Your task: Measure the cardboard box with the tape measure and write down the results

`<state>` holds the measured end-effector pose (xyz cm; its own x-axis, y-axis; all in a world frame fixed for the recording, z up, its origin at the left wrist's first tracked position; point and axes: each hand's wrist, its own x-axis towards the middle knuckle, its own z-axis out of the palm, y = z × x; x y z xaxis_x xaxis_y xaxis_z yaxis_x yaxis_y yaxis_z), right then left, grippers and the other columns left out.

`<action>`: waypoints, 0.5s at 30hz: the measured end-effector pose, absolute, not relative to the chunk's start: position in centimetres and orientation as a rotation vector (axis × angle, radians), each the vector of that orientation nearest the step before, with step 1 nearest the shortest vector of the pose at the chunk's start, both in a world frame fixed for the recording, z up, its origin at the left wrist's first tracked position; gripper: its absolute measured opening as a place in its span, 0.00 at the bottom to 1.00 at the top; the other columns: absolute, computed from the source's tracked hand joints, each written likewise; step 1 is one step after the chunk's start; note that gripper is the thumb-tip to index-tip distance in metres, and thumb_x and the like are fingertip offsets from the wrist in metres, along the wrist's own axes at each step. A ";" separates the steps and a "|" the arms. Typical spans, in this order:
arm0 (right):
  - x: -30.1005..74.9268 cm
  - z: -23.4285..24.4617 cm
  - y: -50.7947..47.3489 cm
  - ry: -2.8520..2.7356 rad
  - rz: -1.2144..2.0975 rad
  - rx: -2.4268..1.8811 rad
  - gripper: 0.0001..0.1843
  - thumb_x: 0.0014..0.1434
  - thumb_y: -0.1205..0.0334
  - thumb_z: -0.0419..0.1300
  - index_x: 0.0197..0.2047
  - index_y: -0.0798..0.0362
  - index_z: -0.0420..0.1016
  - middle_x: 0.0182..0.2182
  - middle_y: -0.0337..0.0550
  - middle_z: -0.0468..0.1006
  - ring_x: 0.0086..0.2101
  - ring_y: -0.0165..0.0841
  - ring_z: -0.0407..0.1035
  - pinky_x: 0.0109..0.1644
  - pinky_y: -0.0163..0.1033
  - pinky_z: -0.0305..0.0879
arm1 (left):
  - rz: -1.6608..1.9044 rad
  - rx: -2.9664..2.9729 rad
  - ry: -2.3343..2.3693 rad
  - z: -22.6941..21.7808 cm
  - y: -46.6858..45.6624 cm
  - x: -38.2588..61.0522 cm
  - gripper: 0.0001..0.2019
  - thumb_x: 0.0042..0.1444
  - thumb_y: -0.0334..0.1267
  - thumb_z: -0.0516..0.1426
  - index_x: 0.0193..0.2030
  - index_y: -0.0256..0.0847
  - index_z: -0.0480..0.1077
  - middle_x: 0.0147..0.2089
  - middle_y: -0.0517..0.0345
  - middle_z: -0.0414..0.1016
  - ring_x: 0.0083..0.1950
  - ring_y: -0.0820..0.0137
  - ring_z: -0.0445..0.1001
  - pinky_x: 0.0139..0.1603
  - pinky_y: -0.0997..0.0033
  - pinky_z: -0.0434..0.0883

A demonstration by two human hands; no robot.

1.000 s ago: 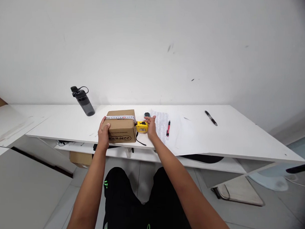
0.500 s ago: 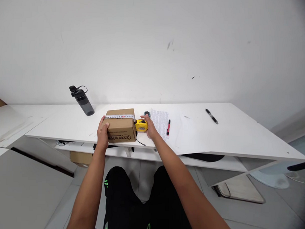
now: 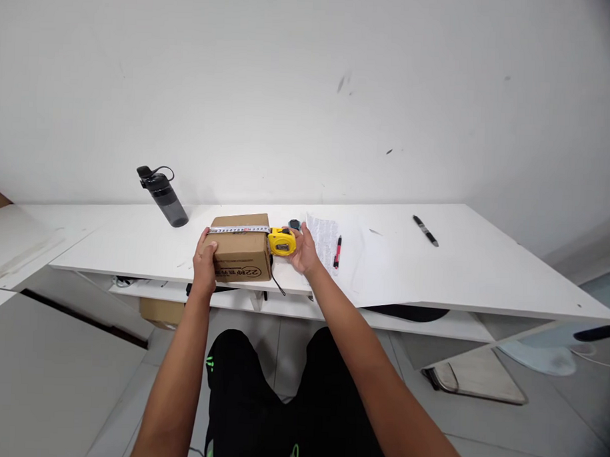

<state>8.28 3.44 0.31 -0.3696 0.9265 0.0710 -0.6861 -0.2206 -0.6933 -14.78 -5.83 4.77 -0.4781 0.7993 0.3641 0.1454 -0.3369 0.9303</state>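
Observation:
A brown cardboard box [image 3: 240, 256] with dark printing sits near the front edge of the white table. My left hand [image 3: 204, 258] grips its left end, thumb on the near face and fingers round the far side. Across the box top lies the white blade [image 3: 235, 229] of a tape measure, its left end by my left fingertips. The yellow tape measure case [image 3: 282, 242] is against the box's upper right edge. My right hand [image 3: 304, 252] holds the case from the right, its thumb raised off it and some fingers hidden behind. A black strap hangs below the case.
Behind my right hand is a small dark round object [image 3: 294, 224]. Printed paper [image 3: 325, 232], a red pen [image 3: 337, 251] and white sheets [image 3: 378, 264] lie to the right, with a black marker [image 3: 425, 231] farther over. A dark bottle [image 3: 168, 202] stands at the back left.
The tape measure case has risen from the box's right side to its top edge and turned. My right thumb has lifted off the case. My left hand stays on the box.

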 end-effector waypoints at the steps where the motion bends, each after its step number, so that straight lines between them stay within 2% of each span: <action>1: 8.3 0.4 3.4 -0.766 1.816 -0.424 0.27 0.58 0.32 0.53 0.43 0.48 0.72 0.36 0.43 0.80 0.40 0.41 0.76 0.37 0.48 0.76 | 1.865 1.233 1.433 4.8 -5.8 -14.8 0.30 0.55 0.48 0.57 0.65 0.45 0.66 0.63 0.54 0.70 0.64 0.57 0.66 0.65 0.62 0.63; 6: 8.5 0.6 3.2 -0.705 1.829 -0.390 0.16 0.58 0.45 0.61 0.40 0.48 0.74 0.35 0.41 0.81 0.42 0.41 0.76 0.41 0.49 0.77 | 1.860 1.259 1.422 4.7 -5.8 -14.9 0.30 0.56 0.49 0.57 0.65 0.46 0.66 0.64 0.54 0.69 0.64 0.57 0.67 0.65 0.62 0.64; 15: 8.6 0.0 3.3 -0.768 1.775 -0.341 0.12 0.59 0.50 0.62 0.43 0.47 0.74 0.40 0.40 0.81 0.42 0.38 0.76 0.43 0.49 0.77 | 1.873 1.254 1.446 4.8 -5.6 -14.9 0.30 0.55 0.49 0.57 0.64 0.45 0.67 0.62 0.54 0.71 0.63 0.57 0.68 0.64 0.63 0.65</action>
